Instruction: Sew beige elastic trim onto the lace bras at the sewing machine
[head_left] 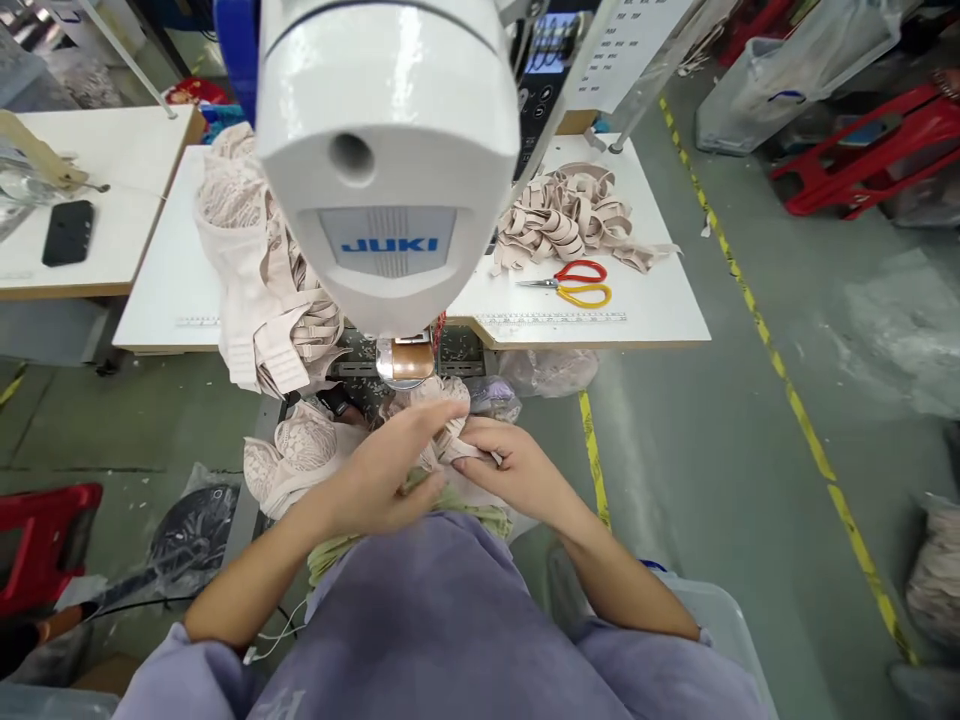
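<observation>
Head view, looking down: the person's left hand [382, 472] and right hand [519, 470] meet over a beige fabric piece [448, 436] held just in front of the body, below the white sewing machine [386, 150] and near its metal foot [409, 360]. The right hand's fingers [480, 462] are curled narrow and pinch the fabric's edge. The left hand's fingers [442, 415] lie stretched across the fabric, blurred, so their grip cannot be told. On the desk [667, 305] behind the machine lie red and yellow scissors [574, 283] beside a heap of beige straps [566, 215]. A pile of lace garments [251, 270] hangs over the desk's front edge at the left.
</observation>
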